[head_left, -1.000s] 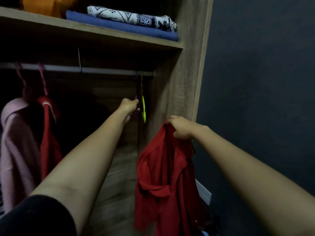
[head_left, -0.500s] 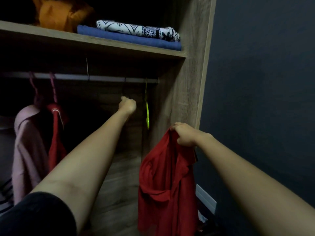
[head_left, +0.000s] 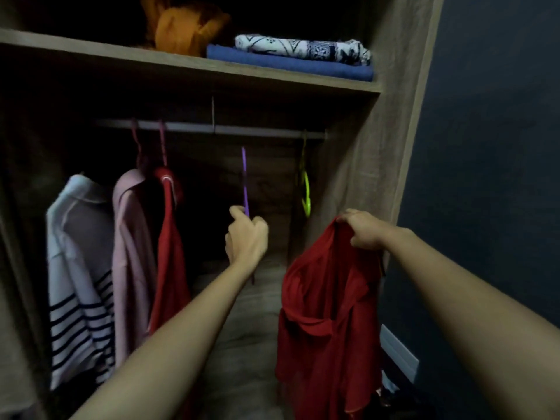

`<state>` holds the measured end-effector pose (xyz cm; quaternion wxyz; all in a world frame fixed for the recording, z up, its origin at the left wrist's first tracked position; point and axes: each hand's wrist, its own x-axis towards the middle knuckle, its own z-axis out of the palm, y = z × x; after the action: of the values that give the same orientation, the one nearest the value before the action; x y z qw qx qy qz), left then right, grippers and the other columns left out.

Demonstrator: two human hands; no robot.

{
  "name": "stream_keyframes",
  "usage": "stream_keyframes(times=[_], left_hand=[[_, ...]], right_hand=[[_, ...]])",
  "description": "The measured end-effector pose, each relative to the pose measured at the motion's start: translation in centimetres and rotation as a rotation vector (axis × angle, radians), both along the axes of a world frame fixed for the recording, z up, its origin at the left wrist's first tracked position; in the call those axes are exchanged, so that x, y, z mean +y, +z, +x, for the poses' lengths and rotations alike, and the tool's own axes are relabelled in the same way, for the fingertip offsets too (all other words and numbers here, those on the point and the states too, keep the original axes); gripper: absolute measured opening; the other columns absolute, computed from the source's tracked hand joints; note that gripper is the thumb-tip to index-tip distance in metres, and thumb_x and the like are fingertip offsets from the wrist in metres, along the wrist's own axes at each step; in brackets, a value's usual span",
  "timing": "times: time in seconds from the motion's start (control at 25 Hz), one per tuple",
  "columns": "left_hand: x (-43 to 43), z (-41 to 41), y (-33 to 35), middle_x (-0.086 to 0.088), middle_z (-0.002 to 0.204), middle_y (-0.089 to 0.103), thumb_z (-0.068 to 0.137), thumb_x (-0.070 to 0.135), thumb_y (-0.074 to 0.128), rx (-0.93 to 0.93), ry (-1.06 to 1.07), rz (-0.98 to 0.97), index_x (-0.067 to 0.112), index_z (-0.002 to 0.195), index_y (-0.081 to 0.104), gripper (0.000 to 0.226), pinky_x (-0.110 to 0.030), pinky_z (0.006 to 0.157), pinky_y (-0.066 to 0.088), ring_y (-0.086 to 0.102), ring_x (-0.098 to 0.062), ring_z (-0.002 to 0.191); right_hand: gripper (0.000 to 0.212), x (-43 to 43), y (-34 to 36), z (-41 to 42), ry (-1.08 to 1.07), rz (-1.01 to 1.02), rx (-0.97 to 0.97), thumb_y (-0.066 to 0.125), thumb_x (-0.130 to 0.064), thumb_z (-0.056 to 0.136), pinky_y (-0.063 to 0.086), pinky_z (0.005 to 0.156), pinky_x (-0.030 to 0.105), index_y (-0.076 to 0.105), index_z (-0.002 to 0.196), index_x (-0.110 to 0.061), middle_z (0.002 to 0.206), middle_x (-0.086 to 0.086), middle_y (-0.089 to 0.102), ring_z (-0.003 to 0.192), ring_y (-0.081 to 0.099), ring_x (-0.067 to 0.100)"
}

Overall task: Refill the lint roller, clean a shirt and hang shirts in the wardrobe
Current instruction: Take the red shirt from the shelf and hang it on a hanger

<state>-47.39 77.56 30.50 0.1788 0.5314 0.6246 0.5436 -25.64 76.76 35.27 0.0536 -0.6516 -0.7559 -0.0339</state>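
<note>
The left hand [head_left: 245, 234] is below the middle of the rail [head_left: 212, 128]. Its fingers are curled around the lower part of a purple hanger [head_left: 244, 180]. The hanger stands upright and is seen from its edge. Its top end is a little under the rail and seems apart from it.

The right hand [head_left: 363, 230] is lower than the rail, just past its right end. The fingers grip the top edge of the red shirt [head_left: 327, 313]. The shirt hangs down freely from this hand, crumpled and folded on itself, and it is not on any hanger.

A green hanger [head_left: 306, 192] hangs from the right end of the rail and is bare. On the left part of the rail two dark pink hooks carry a pink shirt [head_left: 130, 237] and a red top [head_left: 169, 237], which touch each other. Further left of them hangs a white shirt [head_left: 75, 268] with dark stripes; its hook is in shadow.

Above the rail is a wooden shelf [head_left: 181, 63]. On it lie an orange cloth [head_left: 188, 28] and a folded blue cloth [head_left: 288, 63], with a patterned roll [head_left: 303, 48] on top of the blue one.
</note>
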Motion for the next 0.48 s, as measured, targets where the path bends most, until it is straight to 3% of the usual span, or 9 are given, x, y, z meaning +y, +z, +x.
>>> stream_keyframes(times=[0.12, 0.28, 0.48], left_hand=[[-1.5, -0.3, -3.5, -0.026, 0.106, 0.063, 0.095, 0.030, 0.038, 0.118, -0.022, 0.056, 0.012, 0.121, 0.046, 0.032, -0.042, 0.083, 0.044, 0.057, -0.045, 0.100], [-5.4, -2.8, -8.7, -0.029, 0.087, 0.065, 0.099, 0.024, 0.034, 0.200, 0.069, 0.139, 0.006, 0.115, 0.050, 0.028, -0.044, 0.069, 0.044, 0.061, -0.047, 0.084], [-8.4, -7.0, -13.7, -0.014, 0.063, 0.061, 0.093, 0.029, 0.034, 0.193, -0.153, 0.305, 0.010, 0.099, 0.055, 0.029, -0.037, 0.055, 0.034, 0.060, -0.035, 0.058]], right_hand=[[0.064, 0.1, -0.5, -0.4, 0.042, -0.001, 0.036, 0.053, 0.002, 0.075, 0.024, 0.112, 0.026, 0.038, 0.137, -0.004, 0.146, 0.017, 0.033, 0.136, 0.031, 0.028], [0.069, -0.5, -2.2, -3.2, 0.113, -0.023, 0.065, 0.054, 0.003, 0.073, 0.021, 0.112, 0.022, 0.035, 0.139, -0.002, 0.147, 0.017, 0.031, 0.138, 0.030, 0.026], [0.069, -0.9, -2.9, -4.6, 0.126, -0.017, 0.127, 0.055, 0.007, 0.073, 0.020, 0.109, 0.020, 0.032, 0.139, 0.001, 0.147, 0.018, 0.030, 0.137, 0.029, 0.026]])
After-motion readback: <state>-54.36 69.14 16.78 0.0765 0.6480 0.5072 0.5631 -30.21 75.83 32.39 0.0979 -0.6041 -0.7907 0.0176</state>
